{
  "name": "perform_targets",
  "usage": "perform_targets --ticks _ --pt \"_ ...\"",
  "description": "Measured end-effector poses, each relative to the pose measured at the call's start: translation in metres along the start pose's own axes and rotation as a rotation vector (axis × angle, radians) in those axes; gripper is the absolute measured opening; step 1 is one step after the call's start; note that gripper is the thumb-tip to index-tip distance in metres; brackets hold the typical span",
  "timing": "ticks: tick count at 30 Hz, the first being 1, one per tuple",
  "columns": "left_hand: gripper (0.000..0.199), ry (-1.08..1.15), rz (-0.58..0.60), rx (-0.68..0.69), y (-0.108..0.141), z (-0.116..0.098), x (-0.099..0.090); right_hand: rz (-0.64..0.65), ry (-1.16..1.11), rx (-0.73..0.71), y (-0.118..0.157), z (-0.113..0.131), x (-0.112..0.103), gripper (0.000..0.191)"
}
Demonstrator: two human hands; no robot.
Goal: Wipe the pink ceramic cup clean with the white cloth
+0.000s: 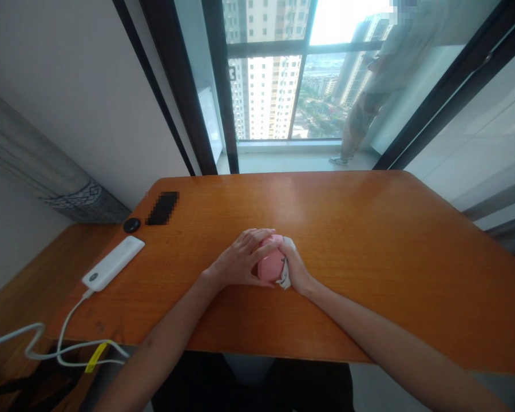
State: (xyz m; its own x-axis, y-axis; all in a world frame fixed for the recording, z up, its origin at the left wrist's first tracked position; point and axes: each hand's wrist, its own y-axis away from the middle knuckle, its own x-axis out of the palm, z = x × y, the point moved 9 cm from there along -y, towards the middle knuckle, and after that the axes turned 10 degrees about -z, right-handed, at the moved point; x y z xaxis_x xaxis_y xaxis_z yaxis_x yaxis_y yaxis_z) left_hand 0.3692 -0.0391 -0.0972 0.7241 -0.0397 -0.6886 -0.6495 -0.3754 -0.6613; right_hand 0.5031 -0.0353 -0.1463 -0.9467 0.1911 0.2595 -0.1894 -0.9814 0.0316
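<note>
My hands meet in the middle of the orange wooden table (pixel 360 269), cupped around a small pink rounded object (pixel 271 262). My left hand (pixel 239 259) lies across it from the left, fingers curled over its top. From the right, my right hand (pixel 293 264) presses against it. A crumpled white piece of tissue or cloth (pixel 285 274) shows at the object's lower right, beside my right palm. My fingers hide most of the pink object, so its exact kind is hard to tell.
A white power bank (pixel 112 263) lies at the table's left, its white cable (pixel 64 349) trailing off the edge. Behind it are a black round disc (pixel 131 225) and a blurred black phone (pixel 163 208). A person (pixel 369 86) stands by the tall windows beyond the table.
</note>
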Motion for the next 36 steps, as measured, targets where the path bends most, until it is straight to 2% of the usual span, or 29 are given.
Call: perform_targets --ticks 3,6,8,11,13,16,20,22,25,27,29,30,31,33,35,36 --pt "0.113 0.064 -0.023 -0.091 0.0 0.003 0.001 -0.007 0.001 -0.001 0.0 -0.002 0.0 0.049" --pt "0.121 0.204 -0.062 -0.213 0.002 0.009 0.003 0.01 0.069 -0.067 0.002 0.003 -0.003 0.052" --pt "0.122 0.352 -0.1 -0.349 0.005 0.019 0.005 0.097 0.195 -0.186 0.005 0.014 0.0 0.048" --pt "0.109 0.673 -0.109 -0.574 0.012 0.034 0.017 0.291 0.415 -0.396 0.014 0.033 0.011 0.04" --pt "0.105 0.864 -0.106 -0.679 0.016 0.039 0.025 0.397 0.523 -0.534 0.02 0.043 0.02 0.038" --pt "0.096 1.094 -0.19 -0.814 0.019 0.046 0.03 0.491 0.617 -0.771 0.031 0.057 0.034 0.033" --pt "0.077 1.362 -0.246 -0.972 0.022 0.042 0.037 0.482 0.674 -1.157 0.048 0.072 0.045 0.023" --pt "0.075 1.451 -0.239 -1.022 0.023 0.037 0.04 0.442 0.703 -1.273 0.052 0.074 0.045 0.021" --pt "0.075 1.533 -0.235 -1.047 0.025 0.033 0.042 0.399 0.722 -1.313 0.051 0.073 0.039 0.019" --pt "0.072 1.544 -0.213 -1.036 0.027 0.032 0.044 0.368 0.688 -1.277 0.048 0.073 0.033 0.018" --pt "0.07 1.52 -0.207 -1.035 0.029 0.035 0.045 0.273 0.605 -1.177 0.038 0.074 0.023 0.019" --pt "0.067 1.501 -0.215 -1.043 0.031 0.037 0.046 0.173 0.547 -1.105 0.029 0.075 0.013 0.022" --pt "0.063 1.483 -0.228 -1.051 0.032 0.039 0.046 0.036 0.483 -1.022 0.018 0.076 -0.001 0.028" --pt "0.061 1.455 -0.242 -1.05 0.031 0.041 0.046 -0.322 0.354 -0.855 -0.003 0.074 -0.04 0.043" --pt "0.067 1.432 -0.232 -1.023 0.026 0.038 0.043 -0.674 0.242 -0.713 -0.013 0.066 -0.079 0.055" --pt "0.071 1.416 -0.227 -1.01 0.023 0.036 0.042 -0.783 0.207 -0.667 -0.016 0.062 -0.092 0.058"
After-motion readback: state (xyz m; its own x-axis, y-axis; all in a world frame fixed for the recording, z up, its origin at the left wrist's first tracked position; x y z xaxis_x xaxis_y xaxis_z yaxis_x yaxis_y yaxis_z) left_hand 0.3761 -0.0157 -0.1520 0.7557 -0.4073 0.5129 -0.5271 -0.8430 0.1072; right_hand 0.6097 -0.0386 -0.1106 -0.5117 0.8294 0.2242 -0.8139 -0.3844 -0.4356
